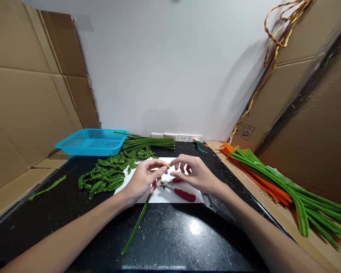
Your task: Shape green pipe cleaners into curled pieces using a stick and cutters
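Note:
My left hand (144, 177) pinches a small piece of green pipe cleaner between thumb and index finger. A longer green pipe cleaner (136, 224) runs down from beneath this hand toward the counter's front; whether it is the same piece is hidden. Close by on the right, my right hand (191, 172) is curved with thumb and index finger apart, its fingertips beside the pinched piece. Under both hands lie pliers with red handles (185, 195), partly covered, on a white sheet (156, 198). Left of the sheet is a pile of folded green pipe cleaner pieces (106, 176).
A blue basket (71, 148) stands at the back left, beside a bundle of straight green pipe cleaners (150, 143). Orange strips (268, 185) and lighter green strips (298, 195) lie on cardboard at right. A green scrap (48, 187) lies left. Cardboard walls flank the black counter (165, 235).

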The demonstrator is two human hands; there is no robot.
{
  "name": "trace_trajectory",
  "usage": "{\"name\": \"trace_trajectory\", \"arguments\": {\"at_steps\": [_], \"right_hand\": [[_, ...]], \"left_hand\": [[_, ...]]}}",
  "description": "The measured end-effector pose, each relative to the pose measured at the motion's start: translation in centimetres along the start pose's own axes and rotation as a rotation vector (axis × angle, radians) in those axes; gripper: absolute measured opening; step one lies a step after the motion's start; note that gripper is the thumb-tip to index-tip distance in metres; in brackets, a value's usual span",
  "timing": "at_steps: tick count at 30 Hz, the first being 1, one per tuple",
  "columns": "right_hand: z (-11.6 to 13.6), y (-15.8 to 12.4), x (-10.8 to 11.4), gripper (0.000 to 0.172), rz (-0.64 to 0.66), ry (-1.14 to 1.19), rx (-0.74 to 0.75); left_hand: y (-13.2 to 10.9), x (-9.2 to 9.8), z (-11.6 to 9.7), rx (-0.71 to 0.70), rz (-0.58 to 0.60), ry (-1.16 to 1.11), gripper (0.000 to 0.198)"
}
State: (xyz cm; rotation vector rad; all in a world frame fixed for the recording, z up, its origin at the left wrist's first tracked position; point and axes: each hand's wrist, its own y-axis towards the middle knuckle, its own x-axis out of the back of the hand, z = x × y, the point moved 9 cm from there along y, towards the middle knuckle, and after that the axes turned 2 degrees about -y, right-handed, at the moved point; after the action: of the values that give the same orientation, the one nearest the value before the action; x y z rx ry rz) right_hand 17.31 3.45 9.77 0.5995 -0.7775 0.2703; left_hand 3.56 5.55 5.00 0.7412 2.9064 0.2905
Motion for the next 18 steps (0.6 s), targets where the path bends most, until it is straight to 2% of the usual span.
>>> {"name": "trace_trajectory", "arguments": {"at_steps": [2,4,6,13,18], "right_hand": [[-0.1,-0.2,-0.9,0.045,0.148,-0.187,0.038],[-0.3,-0.4,-1.5,0.059,0.222,-0.314,0.069],[-0.4,-0.5,-2.1,0.064,0.269,-0.386,0.082],[-0.6,-0.9,-2.6,0.063,0.367,-0.418,0.044],[-0.8,-1.2,-3.1,0.048,0.426,-0.423,0.034]], "left_hand": [[0.0,0.1,-0.3,-0.013,-0.017,0.017,0.035],[0.0,0.1,-0.5,-0.027,-0.025,0.022,0.034],[0.0,0.3,-0.5,-0.027,-0.035,0.015,0.033],[0.1,0.5,-0.5,-0.023,-0.058,0.011,0.033],[0.1,0.4,-0.4,-0.020,-0.054,-0.002,0.036]]}}
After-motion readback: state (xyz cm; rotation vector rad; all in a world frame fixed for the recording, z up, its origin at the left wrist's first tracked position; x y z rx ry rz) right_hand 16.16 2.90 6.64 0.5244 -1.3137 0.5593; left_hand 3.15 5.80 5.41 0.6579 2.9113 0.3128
